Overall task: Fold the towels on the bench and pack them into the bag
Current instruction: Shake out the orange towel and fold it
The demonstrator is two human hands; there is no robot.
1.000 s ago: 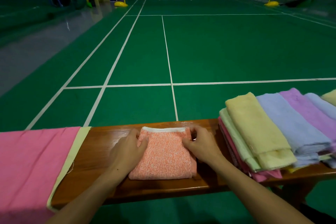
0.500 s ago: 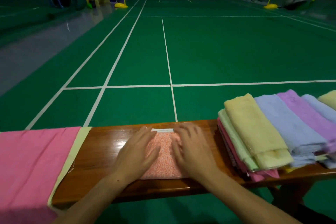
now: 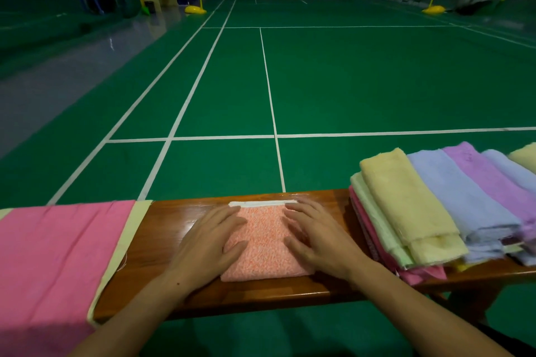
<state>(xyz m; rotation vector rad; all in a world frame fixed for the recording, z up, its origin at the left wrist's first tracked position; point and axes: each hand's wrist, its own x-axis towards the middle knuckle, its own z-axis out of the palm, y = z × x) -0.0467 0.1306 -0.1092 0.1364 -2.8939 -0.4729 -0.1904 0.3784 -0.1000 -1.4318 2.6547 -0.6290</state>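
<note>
Two hands are laid flat on a folded orange-and-white speckled towel point(image 3: 265, 243) that lies on the wooden counter point(image 3: 162, 229). The left hand point(image 3: 210, 243) is spread over the towel's left edge, partly on the wood, with its fingers straight and nothing gripped. The right hand point(image 3: 316, 236) is pressed onto the right part of the same towel, fingers likewise extended and slightly apart, nothing pinched. A white hem is seen along the towel's far edge, just beyond the fingertips.

To the right, a stack of towels point(image 3: 435, 211) is piled on the counter, near the right hand but not touched by it: a yellow one uppermost at the left, pale green and pink ones beneath it, then light blue and purple ones overlapping toward the right edge of the view. To the left, a pink cloth with a pale yellow border point(image 3: 55, 258) is draped over the counter's end and hangs toward the camera; whether it is the bag cannot be told.

Beyond the counter, a green court floor point(image 3: 377, 81) marked with white lines is seen, with yellow-based posts at its far end.
</note>
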